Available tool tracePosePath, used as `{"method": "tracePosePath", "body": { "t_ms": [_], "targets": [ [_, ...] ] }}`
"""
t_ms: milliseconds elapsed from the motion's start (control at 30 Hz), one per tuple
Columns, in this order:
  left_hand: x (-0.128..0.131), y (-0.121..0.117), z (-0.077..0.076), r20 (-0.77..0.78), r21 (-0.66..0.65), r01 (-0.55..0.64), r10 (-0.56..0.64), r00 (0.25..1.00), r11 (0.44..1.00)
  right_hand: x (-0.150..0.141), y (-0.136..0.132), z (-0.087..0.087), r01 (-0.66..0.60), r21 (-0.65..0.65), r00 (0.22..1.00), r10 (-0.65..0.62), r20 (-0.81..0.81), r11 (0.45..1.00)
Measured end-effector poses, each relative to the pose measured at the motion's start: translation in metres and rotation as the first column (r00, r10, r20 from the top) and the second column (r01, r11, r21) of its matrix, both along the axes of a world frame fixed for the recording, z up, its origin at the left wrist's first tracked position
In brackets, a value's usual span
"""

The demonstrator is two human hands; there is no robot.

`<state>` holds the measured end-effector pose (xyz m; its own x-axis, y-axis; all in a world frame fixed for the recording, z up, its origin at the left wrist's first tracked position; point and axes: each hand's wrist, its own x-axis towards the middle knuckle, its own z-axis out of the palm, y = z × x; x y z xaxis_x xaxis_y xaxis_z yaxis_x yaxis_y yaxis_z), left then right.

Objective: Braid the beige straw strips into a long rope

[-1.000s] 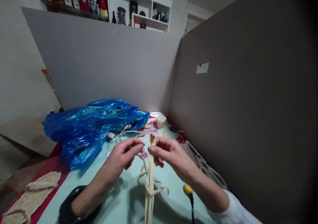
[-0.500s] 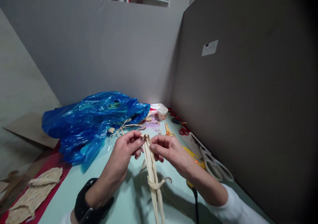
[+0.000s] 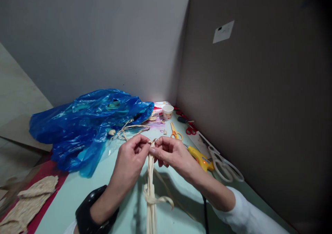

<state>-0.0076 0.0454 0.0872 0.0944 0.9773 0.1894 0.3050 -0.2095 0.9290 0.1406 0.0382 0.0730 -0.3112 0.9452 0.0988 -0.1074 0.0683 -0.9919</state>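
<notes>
Nearest, a bundle of pale strips (image 3: 150,173) runs upright in the view from its lower edge, above the table (image 3: 129,209). A cross strip (image 3: 162,200) wraps around it, one end curling loose to the right.

At the bundle's top, the left hand (image 3: 131,161) pinches the strip ends between thumb and forefinger. The right hand (image 3: 178,158) pinches just beside it, thumb across the front. The step in hand looks like arranging or separating those ends. From here, the next move would call for one pinch firm enough to steady the bundle while the other works finely, without tugging the cross strip out of place.

Beyond the right forearm lie a yellow glue gun (image 3: 201,159) and white-handled scissors (image 3: 220,165). Farther off are orange scissors (image 3: 175,133), a crumpled blue bag (image 3: 77,123) and a paper cup (image 3: 168,113).
</notes>
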Motion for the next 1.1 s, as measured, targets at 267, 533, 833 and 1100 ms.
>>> {"method": "tracePosePath", "body": {
  "t_ms": [267, 533, 833, 1100],
  "targets": [
    [0.001, 0.002, -0.004, 0.169, -0.054, 0.021, -0.012, 0.986, 0.998, 0.003, 0.002, -0.002, -0.030, -0.031, 0.997, 0.027, -0.074, 0.999],
    [0.000, 0.005, -0.012, 0.326, -0.103, 0.145, -0.105, 0.939, 0.984, 0.000, 0.001, -0.003, -0.028, -0.072, 0.996, 0.021, -0.091, 0.997],
    [0.002, -0.003, 0.000, 0.147, 0.047, 0.101, -0.107, 0.983, 0.994, 0.001, -0.006, -0.001, 0.108, 0.082, 0.988, -0.116, 0.100, 0.991],
    [0.002, -0.007, -0.010, -0.132, 0.489, 0.039, 0.029, 0.991, 0.871, 0.005, -0.019, -0.011, -0.015, -0.062, 0.992, 0.007, -0.130, 0.998]
  ]
}}
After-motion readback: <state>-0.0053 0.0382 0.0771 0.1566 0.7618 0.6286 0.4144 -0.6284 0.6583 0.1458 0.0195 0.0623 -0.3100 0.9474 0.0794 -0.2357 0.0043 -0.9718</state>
